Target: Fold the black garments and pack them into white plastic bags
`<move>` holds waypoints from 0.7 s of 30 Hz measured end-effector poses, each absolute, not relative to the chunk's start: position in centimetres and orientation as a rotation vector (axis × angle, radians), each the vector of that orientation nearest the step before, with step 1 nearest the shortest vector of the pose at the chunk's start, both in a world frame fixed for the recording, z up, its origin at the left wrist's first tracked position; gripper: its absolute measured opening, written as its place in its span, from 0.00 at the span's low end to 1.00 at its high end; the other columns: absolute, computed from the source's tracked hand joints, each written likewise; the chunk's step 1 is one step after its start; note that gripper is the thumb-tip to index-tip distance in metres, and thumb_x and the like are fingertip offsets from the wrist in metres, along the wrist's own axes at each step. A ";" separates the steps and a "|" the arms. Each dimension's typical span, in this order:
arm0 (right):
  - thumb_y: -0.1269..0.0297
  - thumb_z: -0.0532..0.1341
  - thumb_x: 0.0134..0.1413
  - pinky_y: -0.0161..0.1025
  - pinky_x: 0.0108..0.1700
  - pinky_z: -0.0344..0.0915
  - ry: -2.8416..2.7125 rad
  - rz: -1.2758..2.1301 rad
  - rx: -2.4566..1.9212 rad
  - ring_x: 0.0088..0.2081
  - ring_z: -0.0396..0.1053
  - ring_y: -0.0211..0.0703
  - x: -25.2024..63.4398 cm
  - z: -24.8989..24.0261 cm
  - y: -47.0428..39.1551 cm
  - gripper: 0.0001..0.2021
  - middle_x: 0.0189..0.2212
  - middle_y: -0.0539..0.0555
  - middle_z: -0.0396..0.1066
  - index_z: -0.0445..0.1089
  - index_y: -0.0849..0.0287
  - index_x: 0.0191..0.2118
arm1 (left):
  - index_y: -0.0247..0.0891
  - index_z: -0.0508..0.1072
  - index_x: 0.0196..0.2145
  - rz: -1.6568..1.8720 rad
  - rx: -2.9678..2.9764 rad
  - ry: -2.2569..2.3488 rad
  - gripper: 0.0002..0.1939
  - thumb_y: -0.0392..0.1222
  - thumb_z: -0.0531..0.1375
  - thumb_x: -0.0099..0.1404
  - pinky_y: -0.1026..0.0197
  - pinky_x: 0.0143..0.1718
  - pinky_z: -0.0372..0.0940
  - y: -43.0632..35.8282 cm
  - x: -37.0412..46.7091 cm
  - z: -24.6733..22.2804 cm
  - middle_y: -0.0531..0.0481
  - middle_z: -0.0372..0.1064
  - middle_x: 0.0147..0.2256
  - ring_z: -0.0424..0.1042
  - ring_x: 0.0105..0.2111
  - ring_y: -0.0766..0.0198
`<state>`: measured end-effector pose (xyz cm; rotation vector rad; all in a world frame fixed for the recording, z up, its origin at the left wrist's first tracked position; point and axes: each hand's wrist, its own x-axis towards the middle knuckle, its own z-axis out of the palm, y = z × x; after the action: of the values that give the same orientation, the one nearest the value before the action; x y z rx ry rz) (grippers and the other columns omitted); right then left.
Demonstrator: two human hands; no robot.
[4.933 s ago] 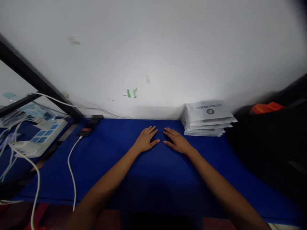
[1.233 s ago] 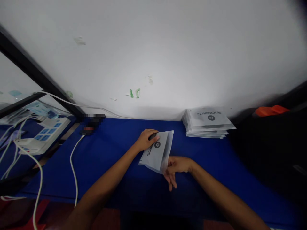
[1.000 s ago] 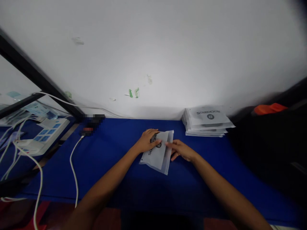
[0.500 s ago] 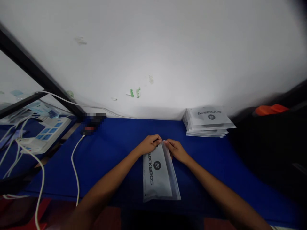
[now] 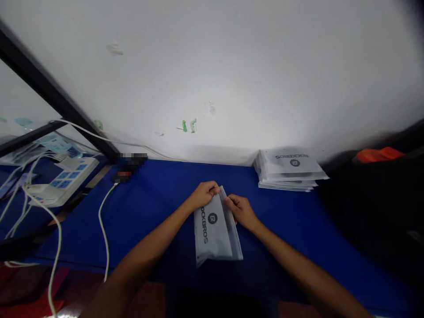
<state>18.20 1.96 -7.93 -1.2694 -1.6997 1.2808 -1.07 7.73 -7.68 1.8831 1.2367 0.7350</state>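
A frosted plastic zip bag (image 5: 217,234) printed ROCKBROS is held upright-lengthwise above the blue table (image 5: 149,229), its clear zip edge along the right side. My left hand (image 5: 205,194) grips the bag's far left corner, fingers curled over it. My right hand (image 5: 242,210) pinches the zip edge a little nearer to me, thumb on top and the other fingers partly hidden behind the plastic. Something pale and flat fills the bag; its kind cannot be made out.
A stack of similar bags (image 5: 288,170) lies at the back right against the white wall (image 5: 232,79). A black item with orange (image 5: 379,154) is at the right. On the left are a white power strip (image 5: 68,181), a blurred dark object (image 5: 130,168) and a white cable (image 5: 104,225).
My right hand has slid down the zip edge, away from the far corner. The bag's near end has risen slightly, and the view has shifted a little.
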 end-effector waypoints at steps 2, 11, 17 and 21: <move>0.46 0.54 0.62 0.32 0.14 0.53 -1.724 1.304 -1.255 0.13 0.61 0.36 17.9 -7.8 1.4 0.20 0.13 0.44 0.61 0.62 0.55 0.25 | 0.38 0.70 0.27 0.826 1.842 1.362 0.11 0.44 0.55 0.64 0.65 0.27 0.55 9.1 -2.7 -7.8 0.55 0.63 0.22 0.61 0.24 0.65; 0.48 0.54 0.63 0.29 0.16 0.62 -1.794 1.537 -1.126 0.16 0.69 0.35 17.4 -7.1 0.1 0.19 0.19 0.47 0.69 0.63 0.57 0.28 | 0.39 0.67 0.25 0.986 1.728 1.588 0.14 0.51 0.55 0.60 0.65 0.25 0.55 12.2 -9.3 -7.8 0.55 0.61 0.21 0.60 0.22 0.65; 0.48 0.58 0.60 0.34 0.21 0.69 -1.552 1.499 -1.068 0.21 0.70 0.37 17.8 -7.7 1.3 0.19 0.25 0.46 0.70 0.65 0.55 0.50 | 0.38 0.69 0.25 0.924 1.799 1.501 0.14 0.50 0.56 0.62 0.65 0.25 0.56 11.2 -7.1 -7.7 0.54 0.65 0.21 0.62 0.23 0.65; 0.51 0.63 0.56 0.37 0.32 0.71 -1.604 1.482 -1.087 0.32 0.73 0.41 17.9 -7.8 1.7 0.18 0.38 0.53 0.74 0.71 0.57 0.48 | 0.38 0.71 0.26 0.880 1.883 1.424 0.13 0.48 0.57 0.63 0.64 0.25 0.57 9.3 -4.3 -7.0 0.54 0.66 0.22 0.63 0.23 0.65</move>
<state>17.92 1.72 -7.85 -1.0872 -1.6040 1.4819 -4.29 9.35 -6.97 1.8829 1.4241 0.8798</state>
